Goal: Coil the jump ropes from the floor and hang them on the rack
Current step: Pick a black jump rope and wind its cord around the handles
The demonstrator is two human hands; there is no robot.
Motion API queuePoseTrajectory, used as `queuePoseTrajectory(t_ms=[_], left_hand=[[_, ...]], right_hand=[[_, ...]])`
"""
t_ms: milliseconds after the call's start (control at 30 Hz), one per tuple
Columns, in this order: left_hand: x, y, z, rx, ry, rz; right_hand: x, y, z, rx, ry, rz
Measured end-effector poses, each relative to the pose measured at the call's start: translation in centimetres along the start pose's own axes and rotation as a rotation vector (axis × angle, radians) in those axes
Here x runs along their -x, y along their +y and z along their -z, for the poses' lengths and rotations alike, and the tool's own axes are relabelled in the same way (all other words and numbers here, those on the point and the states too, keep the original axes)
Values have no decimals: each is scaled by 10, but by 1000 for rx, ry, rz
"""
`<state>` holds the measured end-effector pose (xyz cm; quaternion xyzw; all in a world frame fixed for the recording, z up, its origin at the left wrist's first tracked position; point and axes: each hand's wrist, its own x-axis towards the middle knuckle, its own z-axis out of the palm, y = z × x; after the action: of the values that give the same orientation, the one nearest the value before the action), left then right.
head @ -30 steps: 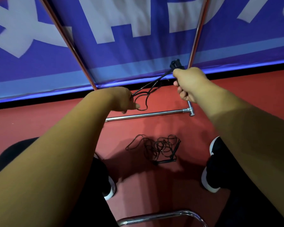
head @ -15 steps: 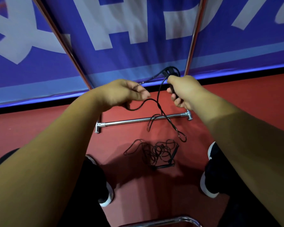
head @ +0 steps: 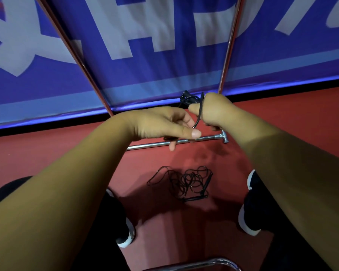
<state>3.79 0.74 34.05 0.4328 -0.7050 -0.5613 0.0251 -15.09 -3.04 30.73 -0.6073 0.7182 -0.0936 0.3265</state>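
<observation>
Hands have drawn together: right hand (head: 217,112) grips the coiled jump rope (head: 190,99), left hand (head: 164,126) pinches its last loop, the hanging slack now gathered. A second rope (head: 186,182) lies tangled at six o'clock, likely next

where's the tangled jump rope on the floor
In the head view the tangled jump rope lies on the red floor near centre, between the person's left shoe and right shoe, this side of the rack's base bar.
</observation>
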Motion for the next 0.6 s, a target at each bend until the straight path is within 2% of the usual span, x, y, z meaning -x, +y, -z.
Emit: queuePoseTrajectory(t_ms=[33, 167, 200, 300, 433, 533, 600], left_hand=[[-3, 3, -2, 8, 59, 14], [-15, -15, 21, -11, 631, 168], [-18, -25, 29, -46, 710, 217], [-18, -31, 32, -43, 710, 248], [-26, -26, 9, -83, 536, 182], [-34, -30, 0, -326, 573, 117], [-32, -35, 2, -329, 593, 108]], right_hand=[[-1, 1, -1, 65, 8, 18], [-3, 5, -9, 164, 20, 76], [-2, 6, -10, 185, 15, 98], [-2, 9, -13, 250, 12, 135], [-2, 8, -21, 283, 16, 180], [0, 5, -26, 287, 8, 209], [1, 3, -28, 289, -1, 228]])
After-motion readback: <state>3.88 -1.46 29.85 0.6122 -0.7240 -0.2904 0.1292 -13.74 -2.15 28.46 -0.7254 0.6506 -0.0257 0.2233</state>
